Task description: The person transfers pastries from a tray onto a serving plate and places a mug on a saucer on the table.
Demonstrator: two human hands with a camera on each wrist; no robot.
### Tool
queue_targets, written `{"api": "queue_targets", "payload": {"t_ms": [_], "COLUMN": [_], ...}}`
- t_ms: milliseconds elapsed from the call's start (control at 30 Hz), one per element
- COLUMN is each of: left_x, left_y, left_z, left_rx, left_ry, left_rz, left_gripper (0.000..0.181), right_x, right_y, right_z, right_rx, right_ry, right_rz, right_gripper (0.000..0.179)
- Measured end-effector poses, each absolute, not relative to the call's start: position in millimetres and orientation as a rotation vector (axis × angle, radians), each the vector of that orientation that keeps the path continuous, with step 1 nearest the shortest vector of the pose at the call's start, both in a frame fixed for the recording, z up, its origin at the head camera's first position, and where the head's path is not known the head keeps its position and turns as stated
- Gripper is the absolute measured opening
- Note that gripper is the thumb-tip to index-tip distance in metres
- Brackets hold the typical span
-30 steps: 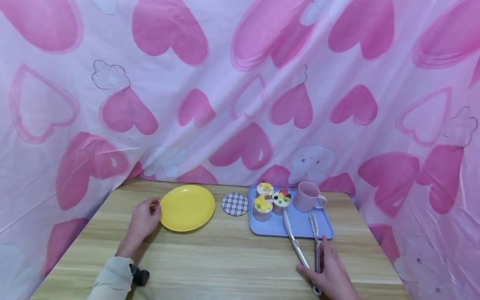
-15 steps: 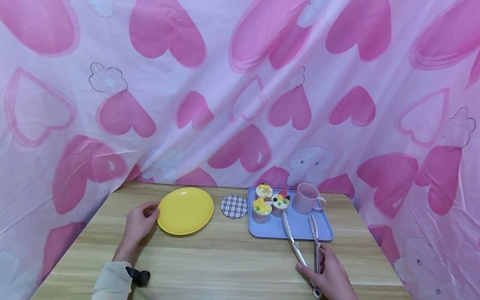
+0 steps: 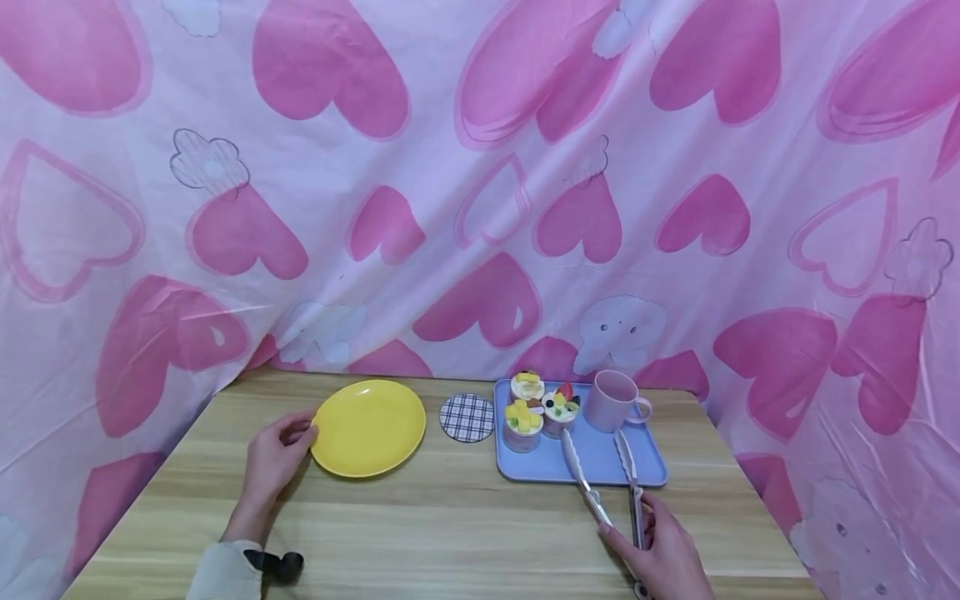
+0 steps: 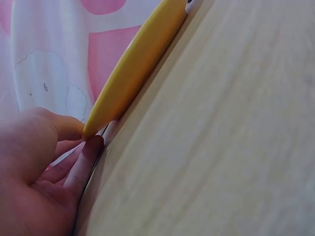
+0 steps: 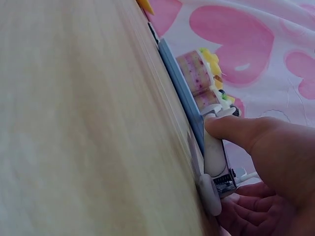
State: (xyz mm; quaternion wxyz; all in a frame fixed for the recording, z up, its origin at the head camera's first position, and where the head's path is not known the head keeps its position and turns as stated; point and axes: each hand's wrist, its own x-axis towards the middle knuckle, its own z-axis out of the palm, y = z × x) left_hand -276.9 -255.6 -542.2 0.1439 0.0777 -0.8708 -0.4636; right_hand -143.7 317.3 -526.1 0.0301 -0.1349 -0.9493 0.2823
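Note:
My left hand [image 3: 272,465] pinches the left rim of a round yellow plate [image 3: 367,429]. In the left wrist view, the thumb [image 4: 69,127] lies on top of the rim and a finger is beneath it, close to the wood. My right hand [image 3: 666,552] holds metal tongs [image 3: 588,492] near their hinged end, thumb on one arm and fingers by the other. The tong arms stand spread, their scalloped tips over the blue tray [image 3: 540,473]. Several fruit-topped dessert cups [image 3: 522,427] stand on the tray's left side, just beyond the left tip. A pink mug [image 3: 611,402] stands behind the right tip.
A round checked coaster [image 3: 467,418] lies between plate and tray. Behind the wooden table [image 3: 420,533] hangs a pink heart-print cloth [image 3: 450,208], running along its back edge and both sides. A black band [image 3: 277,567] sits on the left wrist.
The scene sits slightly lower in the head view. My left hand has shifted slightly left and down in view, still at the plate's rim. The tongs remain spread in my right hand.

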Motion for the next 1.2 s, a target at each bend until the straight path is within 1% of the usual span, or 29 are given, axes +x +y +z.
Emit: {"api": "queue_targets", "payload": {"t_ms": [200, 400, 633, 733, 967, 1067, 1200], "left_x": [-276.2, -277.0, -277.5, -277.3, -276.4, -276.5, -276.5], "left_y": [-256.0, -257.0, -256.1, -256.5, -257.0, -256.9, -256.4], "left_z": [-543.5, -544.6, -545.2, -545.4, -545.2, -545.3, -546.0], "left_rx": [0.246, 0.251, 0.257, 0.267, 0.257, 0.255, 0.242], "left_ry": [-2.516, -2.519, -2.511, -2.510, -2.508, -2.508, -2.507], "left_rz": [-1.350, -1.351, -1.377, -1.378, -1.383, -1.386, -1.374], "left_gripper": [0.037, 0.037, 0.038, 0.038, 0.039, 0.038, 0.037], "right_x": [-143.9, -144.1, -144.9, -146.5, -149.6, -150.4, -152.5], "right_y": [317.7, 317.7, 315.7, 315.2, 317.9, 319.7, 321.4], "right_z": [-522.6, -522.1, -524.5, -526.6, -527.1, -524.6, -522.6], "right_rx": [-0.433, -0.377, -0.407, -0.422, -0.501, -0.521, -0.495], "right_ry": [-2.936, -2.885, -2.878, -2.875, -2.868, -2.859, -2.841], "right_rz": [0.840, 0.814, 0.830, 0.832, 0.827, 0.860, 0.870], "right_gripper": [0.101, 0.093, 0.089, 0.089, 0.104, 0.104, 0.099]}}
